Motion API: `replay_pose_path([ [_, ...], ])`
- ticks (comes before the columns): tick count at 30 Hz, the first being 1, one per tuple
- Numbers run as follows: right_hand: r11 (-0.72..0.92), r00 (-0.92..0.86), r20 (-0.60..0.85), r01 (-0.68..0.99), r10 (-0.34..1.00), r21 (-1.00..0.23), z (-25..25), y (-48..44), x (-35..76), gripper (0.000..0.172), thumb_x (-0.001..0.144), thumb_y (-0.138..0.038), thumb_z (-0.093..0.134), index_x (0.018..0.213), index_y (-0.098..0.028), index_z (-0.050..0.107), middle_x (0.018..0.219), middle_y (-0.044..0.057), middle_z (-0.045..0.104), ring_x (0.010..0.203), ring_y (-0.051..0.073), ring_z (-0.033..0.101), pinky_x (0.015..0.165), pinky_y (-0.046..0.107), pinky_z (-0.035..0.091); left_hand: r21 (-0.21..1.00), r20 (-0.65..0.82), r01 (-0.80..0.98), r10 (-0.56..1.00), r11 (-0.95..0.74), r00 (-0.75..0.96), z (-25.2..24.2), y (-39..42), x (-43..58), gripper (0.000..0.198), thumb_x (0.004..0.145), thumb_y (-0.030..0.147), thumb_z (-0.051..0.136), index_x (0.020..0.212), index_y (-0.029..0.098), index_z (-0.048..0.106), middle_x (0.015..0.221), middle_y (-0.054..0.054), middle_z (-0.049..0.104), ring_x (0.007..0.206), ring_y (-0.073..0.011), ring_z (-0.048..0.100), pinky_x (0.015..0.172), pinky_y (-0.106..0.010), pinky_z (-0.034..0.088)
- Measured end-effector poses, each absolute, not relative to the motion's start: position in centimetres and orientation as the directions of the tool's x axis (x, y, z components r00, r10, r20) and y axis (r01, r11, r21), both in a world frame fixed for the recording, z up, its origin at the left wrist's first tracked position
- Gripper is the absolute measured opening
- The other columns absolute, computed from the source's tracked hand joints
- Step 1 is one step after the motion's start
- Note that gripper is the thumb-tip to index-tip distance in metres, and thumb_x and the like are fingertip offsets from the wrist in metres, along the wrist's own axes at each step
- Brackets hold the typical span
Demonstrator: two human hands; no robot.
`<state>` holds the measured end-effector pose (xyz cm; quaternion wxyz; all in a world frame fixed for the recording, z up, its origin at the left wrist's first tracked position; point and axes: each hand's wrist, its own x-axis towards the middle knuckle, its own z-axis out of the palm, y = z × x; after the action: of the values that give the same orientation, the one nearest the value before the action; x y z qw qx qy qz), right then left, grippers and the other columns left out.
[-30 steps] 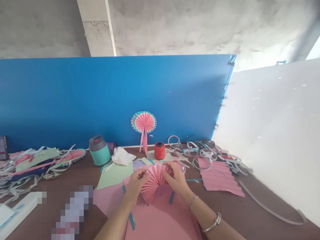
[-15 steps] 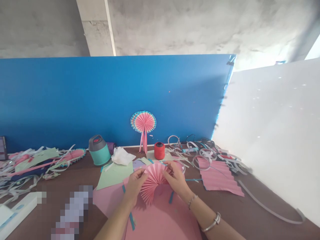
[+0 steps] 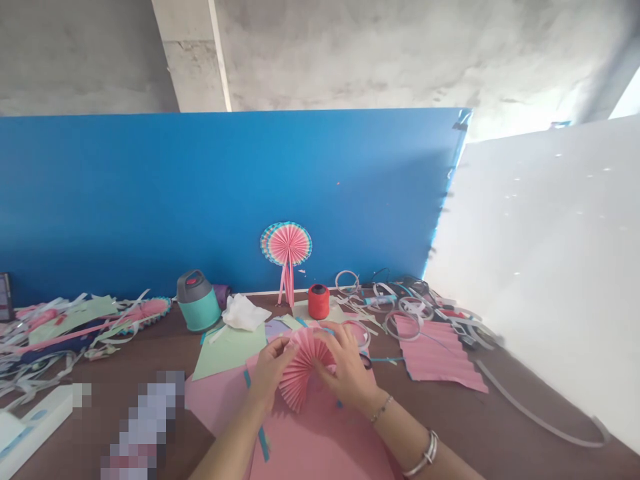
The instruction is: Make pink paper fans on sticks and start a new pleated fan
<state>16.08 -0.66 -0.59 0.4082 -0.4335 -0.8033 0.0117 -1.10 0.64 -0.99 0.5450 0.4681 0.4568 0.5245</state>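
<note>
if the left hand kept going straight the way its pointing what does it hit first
The left hand pinches the pink pleated paper fan, so that comes first. Past it, the red thread spool looks roughly in line, though depth is unclear.

Got my left hand [image 3: 267, 372] and right hand [image 3: 345, 373] pinching the two edges of a pink pleated paper fan [image 3: 305, 363], spread out over a pink paper sheet [image 3: 320, 440] on the brown table [image 3: 500, 427]. Behind it there's a red thread spool [image 3: 319, 301], a teal flask [image 3: 199, 301], and a finished fan rosette [image 3: 287, 245] leaning on the blue board [image 3: 150, 200].
</note>
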Motion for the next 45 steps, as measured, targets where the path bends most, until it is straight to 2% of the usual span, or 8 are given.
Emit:
replay_pose_path([
  [7,0.603,-0.223,0.662,0.676,0.716,-0.424,-1.0,-0.4,16.0,0.041,0.08,-0.019,0.051,0.12,-0.022,0.045,0.122,0.012,0.047,0.112,0.029,0.044,0.091,0.045,0.038,0.969,-0.054,-0.241,0.998,0.06,0.031,-0.5,0.3,-1.1,0.035,0.062,0.047,0.072,0.076,0.016,0.064,0.069,-0.002,0.066,0.068,-0.0198,0.06,0.063,-0.028,0.046],
  [14,0.49,0.069,0.71,0.677,0.701,-0.549,-2.1,0.9,16.4,0.042,0.084,-0.023,0.048,0.124,-0.022,0.037,0.119,0.012,0.046,0.112,0.027,0.043,0.092,0.047,0.037,0.93,-0.05,-0.366,0.994,0.013,-0.093,-0.4,0.6,-1.3,0.039,0.062,0.049,0.072,0.076,0.014,0.062,0.069,-0.003,0.066,0.065,-0.0196,0.062,0.06,-0.028,0.046],
  [20,0.515,-0.026,0.693,0.689,0.721,-0.51,-1.5,0.4,16.2,0.008,0.08,-0.024,0.053,0.087,-0.021,0.05,0.089,0.005,0.051,0.087,0.022,0.05,0.078,0.037,0.041,0.909,-0.072,-0.417,0.99,0.013,-0.125,-0.5,0.7,-1.3,0.038,0.063,0.048,0.072,0.079,0.016,0.06,0.068,-0.001,0.066,0.063,-0.0179,0.062,0.058,-0.026,0.046],
  [25,0.486,0.005,0.697,0.713,0.717,-0.506,-0.8,0.0,16.3,0.002,0.08,-0.023,0.052,0.078,-0.021,0.052,0.088,0.005,0.052,0.087,0.022,0.051,0.078,0.037,0.04,0.905,-0.039,-0.426,0.989,-0.025,-0.143,-0.8,0.7,-1.3,0.04,0.066,0.051,0.069,0.086,0.018,0.06,0.076,-0.002,0.067,0.069,-0.0183,0.064,0.062,-0.027,0.047],
  [30,0.554,-0.224,0.559,0.637,0.799,-0.537,-1.3,-0.4,15.4,0.007,0.079,-0.022,0.054,0.082,-0.021,0.061,0.083,0.005,0.064,0.079,0.021,0.058,0.076,0.036,0.041,0.927,-0.004,-0.372,0.993,-0.039,-0.114,-1.1,0.5,-1.2,0.048,0.065,0.056,0.068,0.094,0.018,0.061,0.083,-0.004,0.067,0.074,-0.0192,0.064,0.064,-0.028,0.048],
  [38,0.384,-0.175,0.342,0.412,0.923,-0.826,-1.6,-0.4,14.9,0.022,0.079,-0.021,0.048,0.097,-0.018,0.06,0.074,0.003,0.066,0.07,0.017,0.062,0.064,0.029,0.047,0.897,0.01,-0.441,1.0,-0.015,-0.014,-1.4,0.6,-1.3,0.039,0.074,0.051,0.064,0.093,0.018,0.059,0.086,-0.005,0.066,0.077,-0.0188,0.063,0.067,-0.028,0.047],
  [42,0.435,-0.194,0.39,0.376,0.9,-0.818,-1.9,-0.3,14.9,0.031,0.073,-0.014,0.048,0.102,-0.019,0.057,0.079,0.002,0.065,0.073,0.016,0.06,0.066,0.028,0.047,0.888,0.01,-0.461,1.0,-0.008,0.001,-1.3,0.6,-1.3,0.037,0.075,0.049,0.063,0.095,0.018,0.058,0.087,-0.005,0.065,0.078,-0.0188,0.063,0.068,-0.028,0.047],
  [45,0.426,-0.165,0.395,0.454,0.904,-0.783,-2.0,-0.1,15.2,0.028,0.069,-0.01,0.047,0.092,-0.019,0.061,0.077,0.002,0.065,0.071,0.016,0.059,0.064,0.027,0.046,0.917,0.026,-0.396,0.999,-0.038,-0.036,-1.0,0.5,-1.4,0.036,0.076,0.05,0.061,0.092,0.017,0.058,0.083,-0.004,0.064,0.075,-0.0185,0.062,0.066,-0.028,0.046],
])
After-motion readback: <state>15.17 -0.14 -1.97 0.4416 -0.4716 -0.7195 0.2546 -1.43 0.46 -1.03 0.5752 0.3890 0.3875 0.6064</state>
